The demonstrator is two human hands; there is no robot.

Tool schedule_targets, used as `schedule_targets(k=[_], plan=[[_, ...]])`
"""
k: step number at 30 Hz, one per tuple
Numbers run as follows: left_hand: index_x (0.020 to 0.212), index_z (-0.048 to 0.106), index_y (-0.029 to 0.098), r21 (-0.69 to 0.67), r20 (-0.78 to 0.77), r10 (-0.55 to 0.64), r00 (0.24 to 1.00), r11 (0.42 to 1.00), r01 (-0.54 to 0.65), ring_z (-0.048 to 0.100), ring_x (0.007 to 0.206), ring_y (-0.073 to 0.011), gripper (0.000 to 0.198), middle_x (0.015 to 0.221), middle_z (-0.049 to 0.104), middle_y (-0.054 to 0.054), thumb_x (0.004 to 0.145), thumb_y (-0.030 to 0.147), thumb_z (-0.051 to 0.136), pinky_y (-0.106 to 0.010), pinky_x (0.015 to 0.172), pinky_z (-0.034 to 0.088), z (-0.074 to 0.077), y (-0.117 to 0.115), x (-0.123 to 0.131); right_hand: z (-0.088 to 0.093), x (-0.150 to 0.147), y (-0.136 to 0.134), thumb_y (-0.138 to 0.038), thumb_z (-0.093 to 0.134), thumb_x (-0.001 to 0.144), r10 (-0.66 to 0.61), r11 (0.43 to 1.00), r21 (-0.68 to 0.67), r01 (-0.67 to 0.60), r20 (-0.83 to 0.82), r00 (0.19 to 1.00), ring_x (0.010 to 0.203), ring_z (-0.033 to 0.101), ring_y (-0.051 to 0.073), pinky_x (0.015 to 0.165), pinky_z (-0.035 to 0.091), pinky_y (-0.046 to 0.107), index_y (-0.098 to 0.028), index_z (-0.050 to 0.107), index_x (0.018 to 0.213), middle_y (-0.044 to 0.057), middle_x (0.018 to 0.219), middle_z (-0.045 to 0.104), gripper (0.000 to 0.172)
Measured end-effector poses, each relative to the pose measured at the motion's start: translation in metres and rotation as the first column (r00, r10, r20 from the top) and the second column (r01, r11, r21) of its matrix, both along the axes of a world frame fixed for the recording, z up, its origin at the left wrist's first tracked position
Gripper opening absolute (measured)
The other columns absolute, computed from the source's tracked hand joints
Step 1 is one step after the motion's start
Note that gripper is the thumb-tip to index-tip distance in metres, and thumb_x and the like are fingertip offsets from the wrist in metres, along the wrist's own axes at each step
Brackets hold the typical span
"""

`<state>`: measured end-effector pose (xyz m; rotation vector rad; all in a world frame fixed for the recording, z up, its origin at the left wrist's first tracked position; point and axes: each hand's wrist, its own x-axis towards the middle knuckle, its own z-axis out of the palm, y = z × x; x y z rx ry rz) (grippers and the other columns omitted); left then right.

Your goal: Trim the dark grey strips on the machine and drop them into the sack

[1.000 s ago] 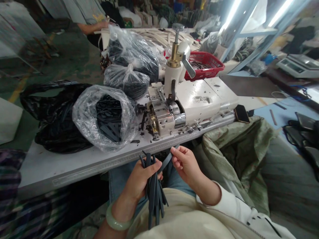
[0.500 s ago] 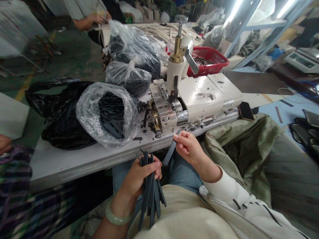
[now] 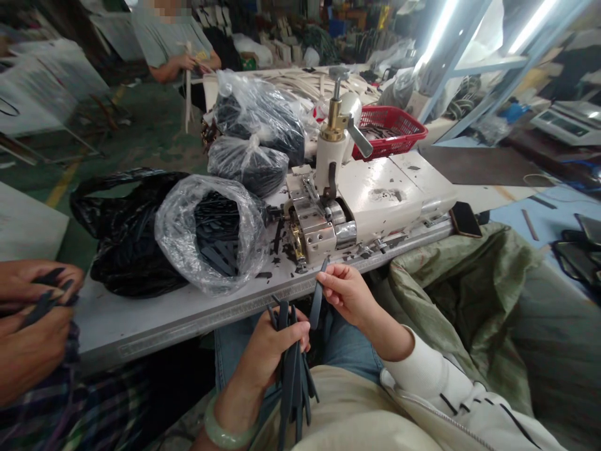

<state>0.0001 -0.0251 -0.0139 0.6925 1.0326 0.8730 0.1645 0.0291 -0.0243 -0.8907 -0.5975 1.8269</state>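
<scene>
A bunch of dark grey strips [image 3: 292, 382] hangs from my left hand [image 3: 270, 347], whose fingers are closed round them over my lap. Between the thumb and fingers of my right hand [image 3: 346, 291] I pinch a single dark grey strip [image 3: 317, 304], tilted, with its lower end close to the bunch. Just beyond it stands a cream bench machine [image 3: 375, 194] with metal rollers and a brass post with a lever. Left of the machine, a clear plastic bag [image 3: 171, 228] lies open, full of similar dark strips [image 3: 218, 232].
A black bag [image 3: 129, 250] and tied clear bags [image 3: 253, 163] lie on the table [image 3: 188, 316]. Behind the machine is a red basket [image 3: 399, 134]; a phone [image 3: 464, 219] lies to its right. A co-worker's hands [image 3: 40, 326] hold dark strips at left. Another person [image 3: 173, 53] stands at the back.
My view has tilted up slightly. The single strip in my right hand now stands steeper. The co-worker's hands at left have come into view holding dark strips.
</scene>
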Motion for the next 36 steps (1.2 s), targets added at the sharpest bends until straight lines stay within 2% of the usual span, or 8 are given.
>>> schedule_targets(k=[5, 11, 15, 18, 22, 24, 29, 36], plan=[[0.064, 0.06, 0.015, 0.02, -0.055, 0.021, 0.998, 1.0, -0.02, 0.05, 0.045, -0.0124, 0.017, 0.046, 0.055, 0.002, 0.068, 0.026, 0.073, -0.027, 0.05, 0.043, 0.0, 0.002, -0.001, -0.006, -0.005, -0.008, -0.03, 0.081, 0.067, 0.072, 0.997, 0.003, -0.072, -0.047, 0.996, 0.041, 0.037, 0.002, 0.038, 0.022, 0.014, -0.013, 0.071, 0.081, -0.005, 0.05, 0.052, 0.024], [0.064, 0.059, 0.016, 0.008, -0.056, 0.02, 0.998, 1.0, -0.02, 0.051, 0.045, -0.0128, 0.018, 0.046, 0.055, 0.002, 0.069, 0.027, 0.073, -0.028, 0.052, 0.043, -0.002, 0.003, -0.001, -0.009, -0.007, -0.011, -0.03, 0.079, 0.071, 0.082, 0.996, 0.043, -0.08, -0.047, 0.996, 0.043, 0.035, 0.003, 0.041, 0.022, 0.017, -0.014, 0.072, 0.08, -0.005, 0.05, 0.049, 0.02], [0.07, 0.063, 0.014, -0.046, 0.021, 0.018, 1.0, 0.999, -0.017, 0.049, 0.045, -0.0111, 0.018, 0.048, 0.055, 0.002, 0.069, 0.028, 0.075, -0.027, 0.052, 0.044, -0.006, 0.004, 0.0, -0.007, -0.002, -0.008, -0.03, 0.078, 0.073, 0.116, 0.987, 0.126, -0.094, -0.176, 0.978, 0.046, 0.037, 0.001, 0.041, 0.026, 0.016, -0.015, 0.067, 0.079, 0.001, 0.082, 0.063, 0.019], [0.08, 0.066, 0.013, -0.112, 0.144, -0.072, 0.987, 0.99, 0.088, 0.047, 0.043, -0.0101, 0.022, 0.048, 0.054, 0.003, 0.07, 0.03, 0.076, -0.027, 0.051, 0.044, -0.007, 0.005, 0.001, -0.009, 0.002, -0.006, -0.032, 0.076, 0.076, 0.263, 0.961, 0.178, -0.21, -0.365, 0.893, 0.039, 0.03, -0.002, 0.038, 0.029, 0.015, -0.018, 0.06, 0.08, 0.0, 0.099, 0.063, 0.022], [0.073, 0.065, 0.013, -0.166, 0.242, -0.17, 0.955, 0.963, 0.213, 0.046, 0.043, -0.0092, 0.02, 0.049, 0.052, 0.002, 0.07, 0.029, 0.075, -0.027, 0.05, 0.044, -0.006, 0.005, 0.006, -0.017, 0.0, -0.006, -0.035, 0.075, 0.077, 0.393, 0.917, 0.251, -0.312, -0.419, 0.819, 0.033, 0.024, -0.003, 0.039, 0.039, 0.018, -0.018, 0.056, 0.077, -0.002, 0.093, 0.065, 0.025], [0.068, 0.063, 0.013, -0.156, 0.207, -0.129, 0.97, 0.974, 0.162, 0.047, 0.043, -0.0093, 0.019, 0.048, 0.053, 0.002, 0.069, 0.027, 0.075, -0.027, 0.051, 0.044, -0.005, 0.006, 0.008, -0.02, -0.002, -0.007, -0.038, 0.077, 0.074, 0.392, 0.918, 0.237, -0.319, -0.405, 0.826, 0.035, 0.029, -0.001, 0.036, 0.033, 0.016, -0.018, 0.057, 0.079, -0.002, 0.086, 0.065, 0.028], [0.066, 0.057, 0.016, -0.073, 0.017, 0.035, 0.999, 0.997, -0.033, 0.049, 0.042, -0.0106, 0.02, 0.046, 0.056, 0.003, 0.068, 0.024, 0.075, -0.026, 0.05, 0.043, -0.001, 0.005, 0.009, -0.023, -0.001, -0.005, -0.04, 0.079, 0.071, 0.263, 0.954, 0.206, -0.219, -0.219, 0.94, 0.042, 0.037, 0.002, 0.035, 0.025, 0.016, -0.017, 0.066, 0.098, 0.005, 0.086, 0.07, 0.038], [0.071, 0.061, 0.015, -0.102, 0.1, -0.004, 0.995, 0.995, 0.015, 0.047, 0.042, -0.0096, 0.018, 0.047, 0.054, 0.004, 0.067, 0.026, 0.075, -0.028, 0.05, 0.044, 0.005, 0.004, 0.004, -0.021, 0.002, -0.003, -0.041, 0.08, 0.068, 0.218, 0.961, 0.207, -0.182, -0.17, 0.961, 0.038, 0.032, 0.002, 0.035, 0.022, 0.017, -0.017, 0.069, 0.089, 0.003, 0.075, 0.069, 0.034]])
